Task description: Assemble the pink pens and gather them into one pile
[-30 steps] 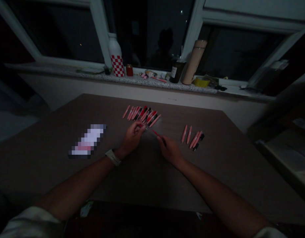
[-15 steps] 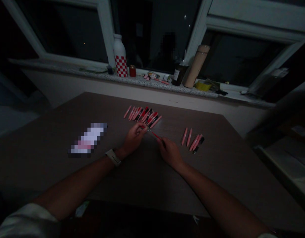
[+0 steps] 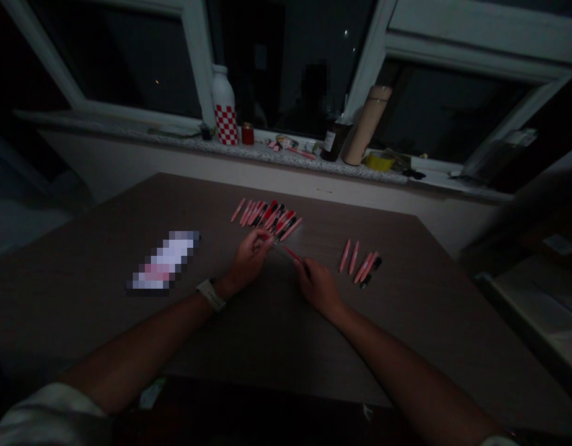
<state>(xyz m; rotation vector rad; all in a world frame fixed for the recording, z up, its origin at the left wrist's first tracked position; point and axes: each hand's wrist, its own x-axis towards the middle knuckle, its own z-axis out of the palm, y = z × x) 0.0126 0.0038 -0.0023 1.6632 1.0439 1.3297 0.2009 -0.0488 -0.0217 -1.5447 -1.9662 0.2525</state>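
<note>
slender red pen (image 3: 292, 253) is sitting pinched in the right hand (image 3: 320, 286); left hand (image 3: 247, 259) is gripping a small red piece (image 3: 266, 236).

I see a brown worktop (image 3: 286, 337) on my feed: toward its far edge lies a heap of pink, red and black pens (image 3: 268, 215), to the right four pink pens (image 3: 354, 257) with two small black pieces (image 3: 366, 282), leftward a pixelated phone (image 3: 162, 261).
</note>
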